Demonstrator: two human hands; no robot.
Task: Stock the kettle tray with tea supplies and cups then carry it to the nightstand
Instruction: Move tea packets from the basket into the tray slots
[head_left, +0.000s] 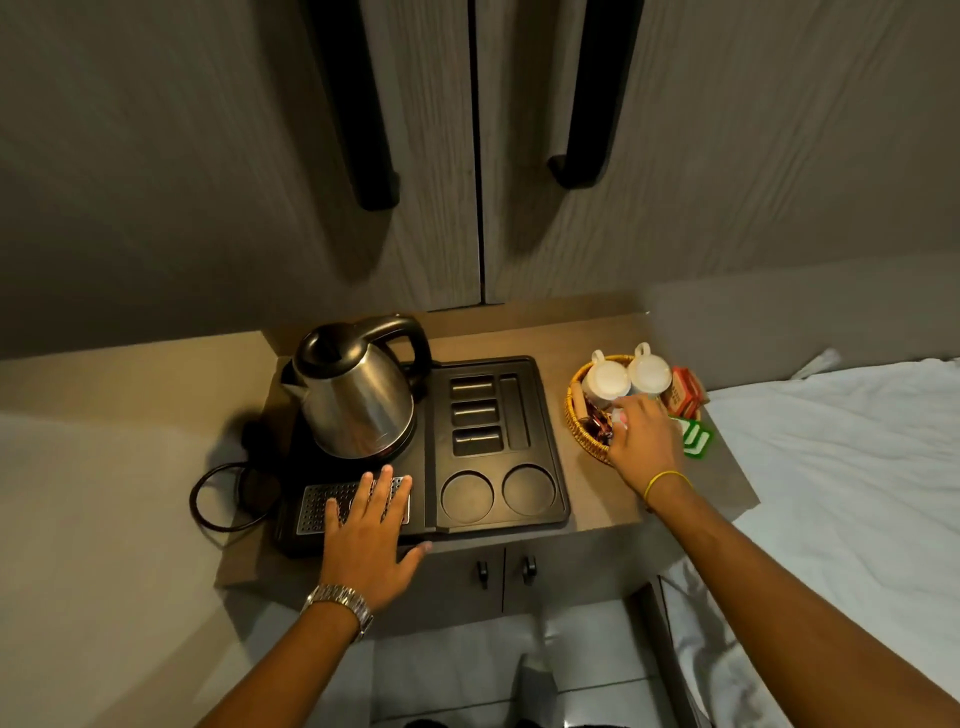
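A black kettle tray (540, 415) lies on a small wooden cabinet top, with a steel kettle (358, 395) standing on its left half. The right half has several bare slots and two round cup recesses (467, 496). My left hand (369, 535) rests flat, fingers spread, on the tray's front left edge by the perforated drip grille. To the right, a wicker basket (574, 415) holds two upturned white cups (649, 374) and sachets. My right hand (641, 441) reaches into the basket, fingers curled over something small and pale; what it holds is hidden.
Red packets (685, 392) and green packets (696, 441) lie at the basket's right side. The kettle's black cord (223, 499) loops off the left. Tall wardrobe doors (478, 156) rise behind. A white bed (841, 467) borders the cabinet on the right.
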